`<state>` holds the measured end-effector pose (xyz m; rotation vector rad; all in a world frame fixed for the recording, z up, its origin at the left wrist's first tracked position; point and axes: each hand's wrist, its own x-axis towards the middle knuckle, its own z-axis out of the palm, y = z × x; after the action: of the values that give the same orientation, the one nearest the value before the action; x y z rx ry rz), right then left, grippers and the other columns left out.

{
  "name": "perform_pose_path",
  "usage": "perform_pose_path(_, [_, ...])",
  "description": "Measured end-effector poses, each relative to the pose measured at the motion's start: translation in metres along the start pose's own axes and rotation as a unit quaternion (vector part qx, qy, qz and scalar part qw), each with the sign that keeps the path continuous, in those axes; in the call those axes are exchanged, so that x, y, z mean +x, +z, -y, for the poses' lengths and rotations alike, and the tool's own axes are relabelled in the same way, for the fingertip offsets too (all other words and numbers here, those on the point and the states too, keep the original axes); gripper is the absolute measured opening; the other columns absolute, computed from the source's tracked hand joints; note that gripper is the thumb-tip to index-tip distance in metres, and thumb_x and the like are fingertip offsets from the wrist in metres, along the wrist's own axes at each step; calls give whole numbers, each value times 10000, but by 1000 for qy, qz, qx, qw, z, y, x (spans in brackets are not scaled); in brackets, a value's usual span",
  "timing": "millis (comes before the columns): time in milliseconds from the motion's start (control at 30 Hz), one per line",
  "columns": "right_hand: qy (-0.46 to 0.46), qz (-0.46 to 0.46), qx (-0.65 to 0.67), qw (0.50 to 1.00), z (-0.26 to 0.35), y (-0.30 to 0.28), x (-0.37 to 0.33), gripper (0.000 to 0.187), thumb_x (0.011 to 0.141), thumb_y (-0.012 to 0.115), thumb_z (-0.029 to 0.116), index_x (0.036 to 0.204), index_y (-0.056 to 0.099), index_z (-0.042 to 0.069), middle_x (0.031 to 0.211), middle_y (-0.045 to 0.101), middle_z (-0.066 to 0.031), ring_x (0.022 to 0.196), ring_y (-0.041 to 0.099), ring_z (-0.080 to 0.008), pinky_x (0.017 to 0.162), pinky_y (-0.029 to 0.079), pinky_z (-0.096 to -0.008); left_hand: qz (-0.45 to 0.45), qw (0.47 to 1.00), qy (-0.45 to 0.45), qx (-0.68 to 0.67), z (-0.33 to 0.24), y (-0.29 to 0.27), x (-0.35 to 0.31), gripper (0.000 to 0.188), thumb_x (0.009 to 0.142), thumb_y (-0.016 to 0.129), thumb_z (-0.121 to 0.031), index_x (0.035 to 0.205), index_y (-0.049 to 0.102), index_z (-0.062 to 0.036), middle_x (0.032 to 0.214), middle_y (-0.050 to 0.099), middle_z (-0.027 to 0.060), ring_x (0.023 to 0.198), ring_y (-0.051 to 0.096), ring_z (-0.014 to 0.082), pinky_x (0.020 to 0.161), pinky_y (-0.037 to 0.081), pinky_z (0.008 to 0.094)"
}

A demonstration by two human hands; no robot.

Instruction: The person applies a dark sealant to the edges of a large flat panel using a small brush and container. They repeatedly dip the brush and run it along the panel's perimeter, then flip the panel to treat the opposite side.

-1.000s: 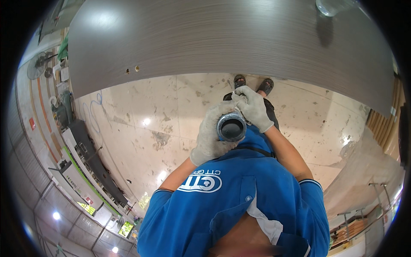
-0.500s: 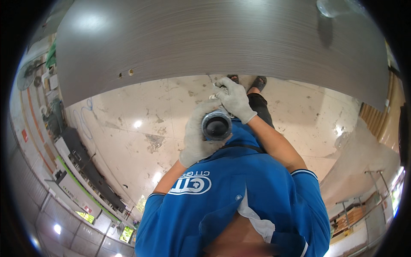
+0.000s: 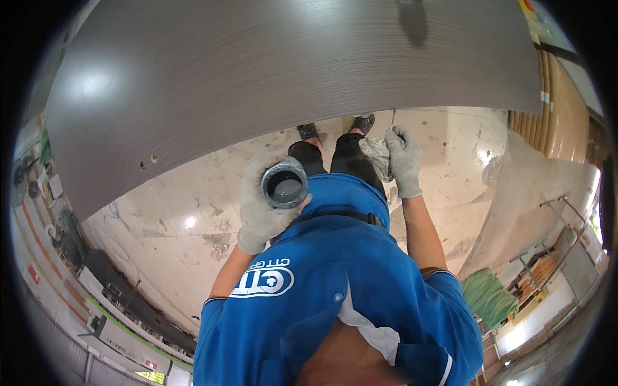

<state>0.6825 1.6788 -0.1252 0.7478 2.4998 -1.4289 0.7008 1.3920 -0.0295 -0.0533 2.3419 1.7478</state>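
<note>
My left hand (image 3: 252,209), in a pale work glove, is wrapped round a small round cup (image 3: 267,185). Its open mouth faces up and shows dark grey liquid (image 3: 285,187) inside. Out to the right, my gloved right hand (image 3: 404,164) has its fingers closed on a crumpled, pale, stained rag (image 3: 376,156). The rag hangs on the inner side of that hand, in front of my leg. Both hands are apart from each other and short of the near edge of a large grey wood-grain panel (image 3: 270,71).
Two small holes, one of them a round hole (image 3: 154,158), sit near the panel's left front edge. Brown boards (image 3: 566,106) stand stacked at right. A blue hose (image 3: 111,225) lies on the stained floor (image 3: 450,174) at left. A green cloth (image 3: 489,297) hangs at lower right.
My right hand has moved away from the cup to the right with the rag. The liquid in the cup shows more plainly. The view has shifted, and the clear object on the panel has left it.
</note>
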Motion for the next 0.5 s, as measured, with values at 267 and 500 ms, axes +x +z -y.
perform_pose_path(267, [-72,116,-27,990,-10,-31,28,289,929,677,260,1052,673,-2,949,706,-151,903,687,-269,814,525,-376,14,999,20,-28,-25,59,30,833,621,949,-112,1319,498,-52,1357,543,156,1180,594,234,990,534,343])
perform_pose_path(500, [-27,-28,5,999,-86,-155,92,325,944,673,296,1070,666,-3,960,712,-149,910,681,-252,822,523,-365,26,998,50,-27,-64,160,65,842,621,964,-146,1317,499,-52,1364,535,157,1180,591,233,990,537,350])
